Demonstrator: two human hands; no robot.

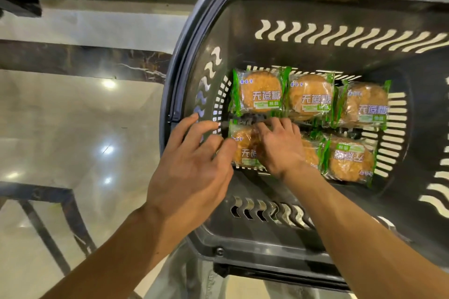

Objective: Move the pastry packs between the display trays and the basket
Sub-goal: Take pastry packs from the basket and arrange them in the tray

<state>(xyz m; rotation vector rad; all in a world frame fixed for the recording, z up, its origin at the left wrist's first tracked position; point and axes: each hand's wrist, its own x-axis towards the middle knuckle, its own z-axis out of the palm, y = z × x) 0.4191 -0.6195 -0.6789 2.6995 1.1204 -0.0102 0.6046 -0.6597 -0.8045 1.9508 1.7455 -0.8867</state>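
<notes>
Over a glossy floor (73, 128) we see the dark basket (243, 43) holding pastry packs (309, 98); our right hand (279, 148) presses one pack (243, 150) (near-left corner), fingers curled; our left hand (192, 172) hovers beside it, fingers spread.

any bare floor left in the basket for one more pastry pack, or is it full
The basket floor is nearly covered: three pastry packs across the far row, three in the near row. Bare slotted floor shows only as a narrow strip between the rows and a margin along the right wall. The near-left corner is crowded by the left hand and right hand, which is on the near-left pack.
</notes>
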